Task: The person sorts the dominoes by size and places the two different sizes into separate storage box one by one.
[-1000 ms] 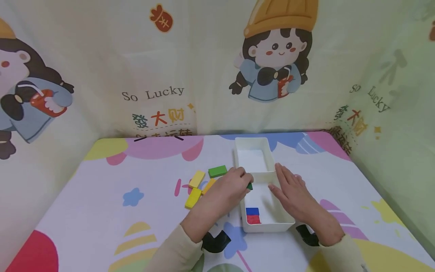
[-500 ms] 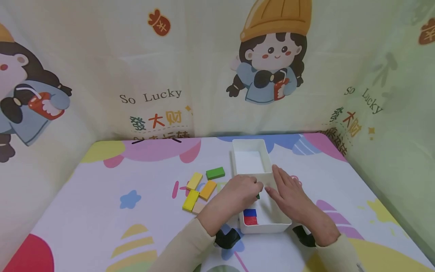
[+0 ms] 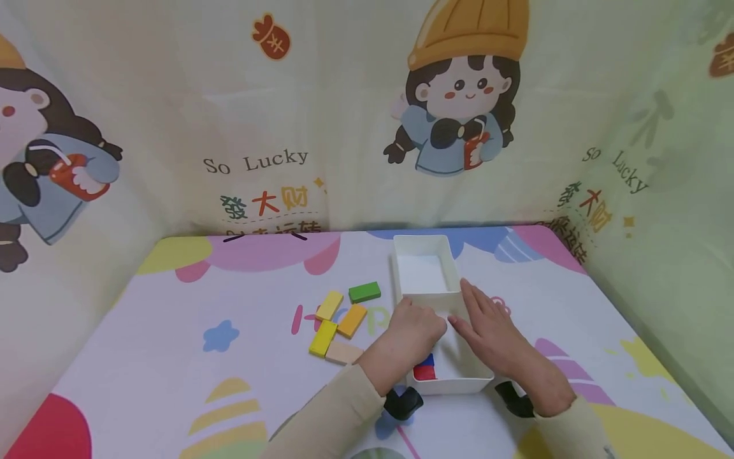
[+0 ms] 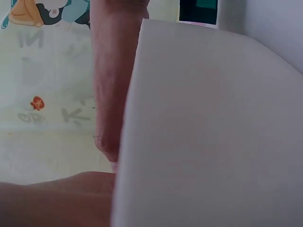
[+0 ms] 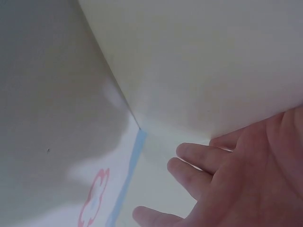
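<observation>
In the head view, my left hand (image 3: 417, 331) reaches over the left wall of a white box (image 3: 453, 385), fingers curled down inside it. The dark green block it held half a second ago is now hidden beneath the hand. Beside that hand, a blue block (image 3: 425, 360) and a red block (image 3: 425, 372) lie in the near left corner of the box, partly covered. My right hand (image 3: 496, 335) rests along the right wall with straight fingers. The right wrist view shows that hand (image 5: 246, 175) beside the white wall, holding nothing.
Left of the box lie a green block (image 3: 364, 292), a pale yellow block (image 3: 329, 306), an orange block (image 3: 352, 320), a yellow block (image 3: 323, 338) and a beige block (image 3: 344, 352). Beyond the box's divider is another white compartment (image 3: 399, 264). A printed curtain (image 3: 355, 127) stands behind the table.
My left hand has moved right and toward the near end of the box, lowering into it; the dark green block has gone out of sight. The right hand stays at the right wall.
</observation>
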`<state>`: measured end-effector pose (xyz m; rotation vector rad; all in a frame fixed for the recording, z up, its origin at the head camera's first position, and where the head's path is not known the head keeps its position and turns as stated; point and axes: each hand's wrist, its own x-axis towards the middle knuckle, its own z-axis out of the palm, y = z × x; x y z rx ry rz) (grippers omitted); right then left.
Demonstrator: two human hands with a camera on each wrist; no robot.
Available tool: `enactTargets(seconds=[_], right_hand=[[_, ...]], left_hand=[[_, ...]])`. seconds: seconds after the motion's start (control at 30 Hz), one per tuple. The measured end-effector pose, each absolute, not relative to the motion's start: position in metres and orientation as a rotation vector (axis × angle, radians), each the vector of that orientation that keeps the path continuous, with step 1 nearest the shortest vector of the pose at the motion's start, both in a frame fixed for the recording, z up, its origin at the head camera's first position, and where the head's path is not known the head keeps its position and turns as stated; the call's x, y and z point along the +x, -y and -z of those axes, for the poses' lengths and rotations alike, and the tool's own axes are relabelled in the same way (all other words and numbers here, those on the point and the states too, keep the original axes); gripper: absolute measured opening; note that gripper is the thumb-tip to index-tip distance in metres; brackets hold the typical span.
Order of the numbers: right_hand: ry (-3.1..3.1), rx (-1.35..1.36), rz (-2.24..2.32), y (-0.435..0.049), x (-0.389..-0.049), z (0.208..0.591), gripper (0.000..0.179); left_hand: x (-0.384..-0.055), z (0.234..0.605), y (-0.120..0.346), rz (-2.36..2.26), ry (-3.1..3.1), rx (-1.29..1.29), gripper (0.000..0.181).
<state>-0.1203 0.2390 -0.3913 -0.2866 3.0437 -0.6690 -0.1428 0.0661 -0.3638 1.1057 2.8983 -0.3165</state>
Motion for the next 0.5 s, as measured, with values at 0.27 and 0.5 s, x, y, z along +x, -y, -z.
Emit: enactTargets(seconds=[0.27, 0.5], right_hand=[[-3.059, -0.285, 0.643, -0.2395, -0.1214, 0.3895, 0.079], [-3.057, -0.279, 0.650, -0.2375, -0.1200, 0.3894, 0.078]], left_hand=[[-0.1449, 0.3599, -0.0648, 0.342, -2.866, 1.152, 0.008], [-0.1452, 0.3589, -0.0596, 0.310, -2.809, 1.185, 0.012]])
